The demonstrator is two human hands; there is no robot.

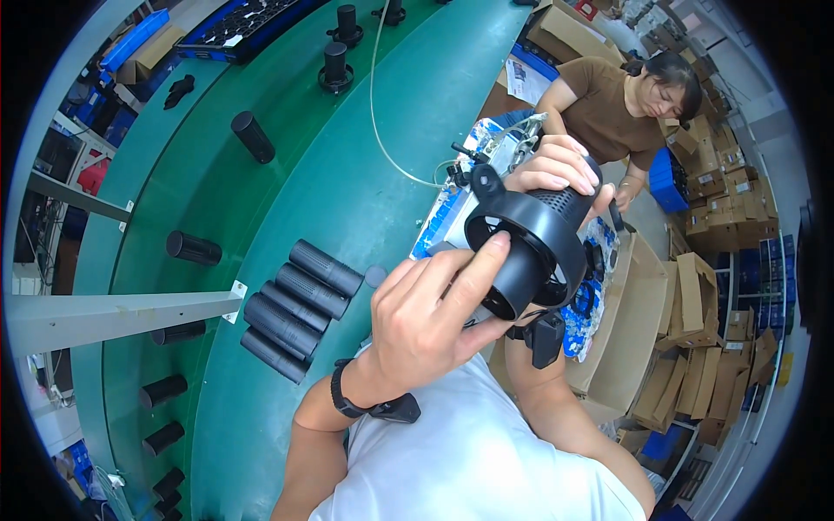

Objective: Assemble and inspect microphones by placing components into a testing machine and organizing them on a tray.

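Left hand (426, 317) and right hand (556, 165) both grip black cylindrical housing (530, 243), frame centre; black cylinders (300, 308) grouped on green counter (365, 174), centre left.

Black cylinder's (532, 243) far end hidden beneath right-hand fingers (556, 165).

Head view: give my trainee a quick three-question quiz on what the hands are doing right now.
1. True or false: both hands grip the black cylindrical housing.
2. Which hand has its thumb along the housing's open round end? A) left hand B) right hand
3. How many dark cylinders lie side by side in the row of cylinders on the green table?

Key: 1 true; 2 A; 3 five.
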